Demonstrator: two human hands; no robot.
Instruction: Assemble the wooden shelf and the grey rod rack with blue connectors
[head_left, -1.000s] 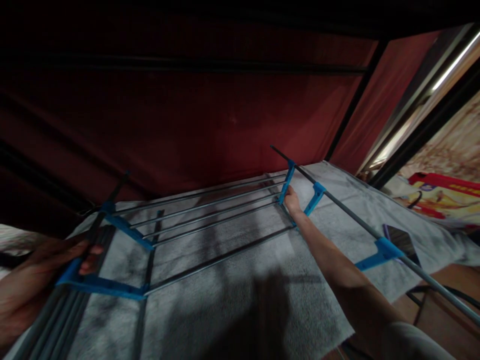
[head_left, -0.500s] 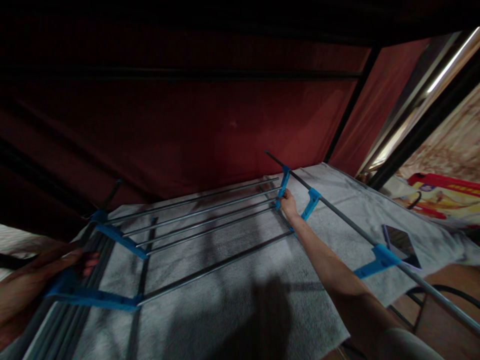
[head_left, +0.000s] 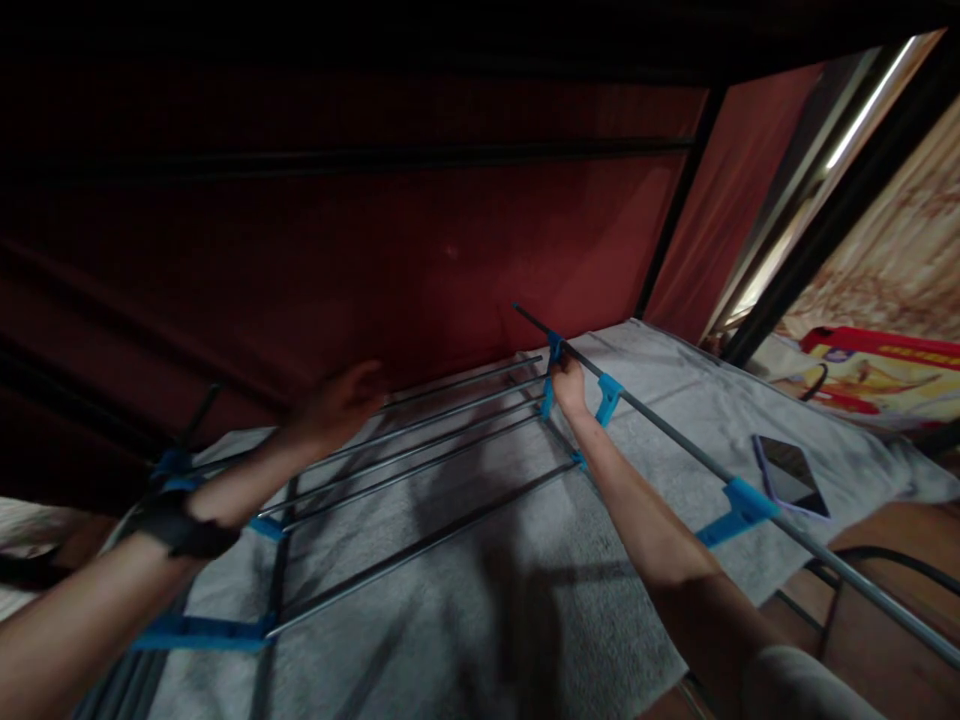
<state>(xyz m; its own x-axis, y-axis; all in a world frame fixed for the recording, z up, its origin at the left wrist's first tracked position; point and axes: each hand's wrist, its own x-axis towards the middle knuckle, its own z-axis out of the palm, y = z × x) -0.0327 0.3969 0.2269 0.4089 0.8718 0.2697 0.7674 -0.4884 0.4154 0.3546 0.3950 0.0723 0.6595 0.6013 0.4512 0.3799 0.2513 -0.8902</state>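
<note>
A partly assembled rack of grey metal tubes [head_left: 431,541] and blue plastic brackets lies on a grey cloth [head_left: 480,620]. My right hand [head_left: 568,387] is closed around a blue bracket [head_left: 547,400] at the right ends of several thin parallel tubes. That bracket meets a long grey pole [head_left: 675,432], which slants down to the right and carries further blue brackets [head_left: 742,508]. Above the thin tubes, my left hand [head_left: 349,405] reaches forward with fingers stretched out, holding nothing visible. Its forearm, with a black wristband, partly covers the left-side brackets [head_left: 202,632].
A phone [head_left: 791,475] rests on the cloth at the right. Beyond it is a red and yellow box [head_left: 885,375]. Dark frame bars and a red panel [head_left: 450,250] stand behind the rack. More grey tubes [head_left: 124,680] lie together at the lower left.
My left hand has left the left-side tubes and brackets and moved right, over the thin tubes. My right hand has shifted slightly up along the bracket, nearer the long pole.
</note>
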